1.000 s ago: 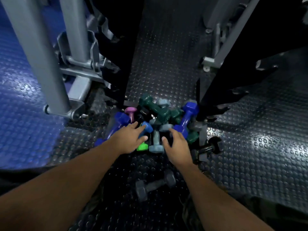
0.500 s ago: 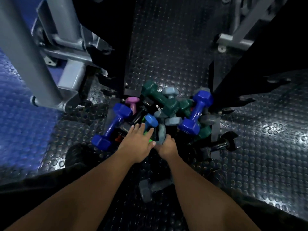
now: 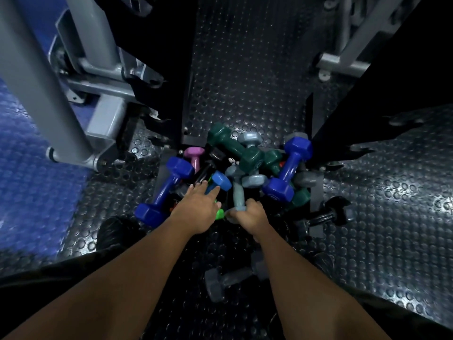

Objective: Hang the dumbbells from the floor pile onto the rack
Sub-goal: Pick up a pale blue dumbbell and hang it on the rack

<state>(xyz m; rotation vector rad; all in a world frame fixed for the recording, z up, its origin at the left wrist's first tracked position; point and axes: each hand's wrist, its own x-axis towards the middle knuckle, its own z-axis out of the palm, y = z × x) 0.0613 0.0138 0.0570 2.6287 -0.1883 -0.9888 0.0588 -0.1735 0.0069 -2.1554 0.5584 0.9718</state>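
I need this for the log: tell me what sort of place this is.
Most likely a gym or weight room. A pile of coloured dumbbells lies on studded rubber flooring, and grey steel machine frames stand alongside it.

Bare forearms, no sleeves visible

Dark blue dumbbells (image 3: 164,190): 2, at 9 and 3 o'clock of the pile
Dark green dumbbells (image 3: 234,149): looks like 3
Pale grey-blue ones (image 3: 238,192): 3ish
Pink (image 3: 194,155): 1
Bright blue (image 3: 220,180): 1
Lime green (image 3: 219,213): 1
Hands: 2
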